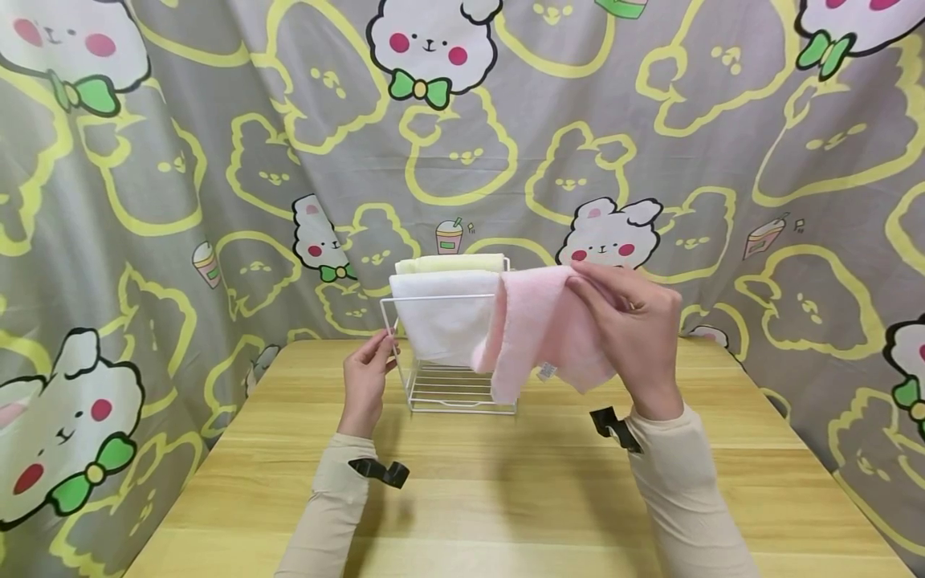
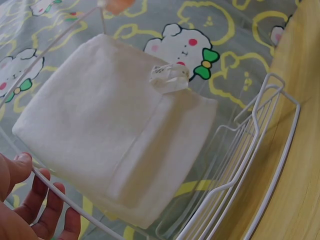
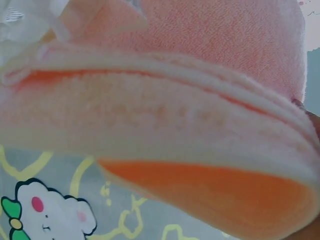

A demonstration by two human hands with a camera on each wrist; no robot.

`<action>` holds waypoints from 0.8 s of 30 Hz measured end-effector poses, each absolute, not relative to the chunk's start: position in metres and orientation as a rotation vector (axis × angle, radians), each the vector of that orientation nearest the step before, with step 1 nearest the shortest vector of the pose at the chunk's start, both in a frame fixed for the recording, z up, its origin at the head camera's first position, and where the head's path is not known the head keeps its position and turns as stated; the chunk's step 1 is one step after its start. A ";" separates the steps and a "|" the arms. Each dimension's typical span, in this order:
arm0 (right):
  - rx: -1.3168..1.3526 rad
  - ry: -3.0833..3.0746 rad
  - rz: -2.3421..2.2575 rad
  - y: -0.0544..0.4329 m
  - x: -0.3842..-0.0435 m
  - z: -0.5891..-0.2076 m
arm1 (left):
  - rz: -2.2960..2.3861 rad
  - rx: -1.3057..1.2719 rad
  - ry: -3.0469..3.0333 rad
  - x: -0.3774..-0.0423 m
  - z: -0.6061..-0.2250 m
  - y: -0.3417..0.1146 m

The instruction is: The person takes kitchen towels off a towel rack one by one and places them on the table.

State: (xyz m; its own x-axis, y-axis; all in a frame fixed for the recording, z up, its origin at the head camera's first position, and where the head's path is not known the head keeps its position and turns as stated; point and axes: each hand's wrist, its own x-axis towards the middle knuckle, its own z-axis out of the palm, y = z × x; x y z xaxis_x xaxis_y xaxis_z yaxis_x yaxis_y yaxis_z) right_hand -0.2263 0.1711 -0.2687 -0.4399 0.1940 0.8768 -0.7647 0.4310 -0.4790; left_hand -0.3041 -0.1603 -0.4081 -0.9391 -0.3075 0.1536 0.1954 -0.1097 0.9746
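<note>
My left hand pinches the left upright of a white wire rack standing on the table. In the left wrist view its thumb and fingers bend around the thin wire. A folded white towel hangs on the rack, with a pale yellow towel behind it. To the right, my right hand pinches the top edge of a pink towel between thumb and fingers. The towel drapes down, overlapping the rack's right side in the head view. Its folded layers fill the right wrist view.
A wooden table lies under the rack, its side edges sloping away left and right. Behind and around it hangs a grey curtain printed with cartoon animals. A small white label shows on the pink towel.
</note>
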 end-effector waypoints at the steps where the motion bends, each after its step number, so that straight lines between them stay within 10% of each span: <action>1: 0.491 -1.691 1.193 0.173 -0.226 -0.271 | -2.115 0.125 -1.835 -0.304 -0.408 -0.160; 24: 0.431 -1.881 1.055 0.212 -0.237 -0.334 | -2.121 0.124 -1.834 -0.304 -0.408 -0.161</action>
